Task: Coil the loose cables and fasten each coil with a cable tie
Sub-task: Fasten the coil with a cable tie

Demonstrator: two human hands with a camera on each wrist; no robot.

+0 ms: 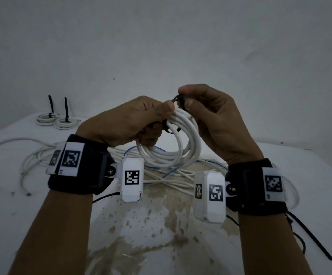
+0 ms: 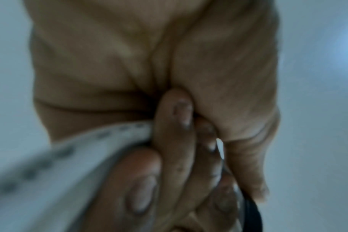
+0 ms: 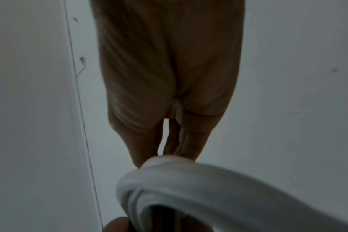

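Note:
Above the table I hold a white cable coil (image 1: 173, 143) with both hands. My left hand (image 1: 141, 122) grips the coil's upper left part, fingers curled round the strands. My right hand (image 1: 189, 100) pinches a black cable tie (image 1: 179, 99) at the coil's top; the tie loops round the strands and its lower end shows at the left of the bundle. In the left wrist view my fingers (image 2: 173, 141) clamp the white cable (image 2: 89, 150), with the black tie (image 2: 252, 213) at the lower right. The right wrist view shows the blurred coil (image 3: 189, 188) below my fingers (image 3: 145, 146).
Two tied white coils (image 1: 56, 120) with upright black tie tails lie at the table's far left. Loose white cables (image 1: 38, 157) and a blue wire (image 1: 173, 171) sprawl under my hands. A spare black tie (image 1: 310, 239) lies at the right. A white wall stands behind the stained table (image 1: 151, 225).

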